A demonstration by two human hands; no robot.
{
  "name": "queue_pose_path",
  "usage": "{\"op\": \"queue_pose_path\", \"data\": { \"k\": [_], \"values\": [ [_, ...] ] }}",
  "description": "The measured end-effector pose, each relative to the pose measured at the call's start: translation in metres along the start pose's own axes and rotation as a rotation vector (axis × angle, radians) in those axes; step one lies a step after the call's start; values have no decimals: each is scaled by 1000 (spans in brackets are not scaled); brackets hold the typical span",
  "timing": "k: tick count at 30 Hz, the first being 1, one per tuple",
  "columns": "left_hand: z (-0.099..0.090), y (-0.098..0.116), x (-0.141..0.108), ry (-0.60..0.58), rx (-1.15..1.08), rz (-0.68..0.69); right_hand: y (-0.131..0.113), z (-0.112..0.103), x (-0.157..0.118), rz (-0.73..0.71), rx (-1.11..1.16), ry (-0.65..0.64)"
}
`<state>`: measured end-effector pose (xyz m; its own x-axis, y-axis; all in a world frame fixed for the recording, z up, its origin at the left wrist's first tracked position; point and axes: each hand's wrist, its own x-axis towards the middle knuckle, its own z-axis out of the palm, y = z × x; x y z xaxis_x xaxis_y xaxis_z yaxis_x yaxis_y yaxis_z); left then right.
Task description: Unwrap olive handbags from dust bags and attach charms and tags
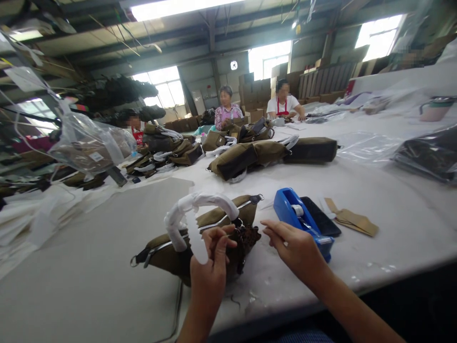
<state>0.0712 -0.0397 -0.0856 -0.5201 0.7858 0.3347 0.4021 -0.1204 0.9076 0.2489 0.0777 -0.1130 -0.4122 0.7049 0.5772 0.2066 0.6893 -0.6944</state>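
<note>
An olive-brown zippered bag point(160, 257) with dark trim lies in front of me, its handle point(200, 197) wrapped in white material. A brown spotted charm or trim piece point(250, 238) hangs by the metal ring near the handle's right end. My left hand point(212, 257) is pinched closed beside it; what its fingertips hold is too small to make out. A white strip with a wavy edge point(196, 238) lies against that hand, and I cannot tell whether it is gripped. Just right of the charm, my right hand point(291, 243) has its fingers stretched out and holds nothing visible.
A blue tape dispenser point(296, 214), a black flat object point(317, 216) and brown paper tags point(355, 221) sit to the right. More olive bags point(250, 155) lie beyond. Several co-workers point(228, 112) sit across the table point(385, 257). Plastic-wrapped goods point(432, 152) lie far right.
</note>
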Motion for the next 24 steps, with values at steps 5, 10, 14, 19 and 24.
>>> {"op": "queue_pose_path", "data": {
  "k": [5,10,14,19,24],
  "values": [
    [14,7,-3,26,-270,-78,-10,-11,-4,382,626,-97],
    [16,8,1,35,-308,-52,-7,-7,-4,456,944,-23],
    [16,11,0,-5,-230,-46,-4,-3,-1,387,757,-4],
    [15,12,1,-2,-169,6,-4,-8,3,220,329,11],
    [13,10,2,-76,-168,20,0,-14,7,221,65,88]
  ]
}}
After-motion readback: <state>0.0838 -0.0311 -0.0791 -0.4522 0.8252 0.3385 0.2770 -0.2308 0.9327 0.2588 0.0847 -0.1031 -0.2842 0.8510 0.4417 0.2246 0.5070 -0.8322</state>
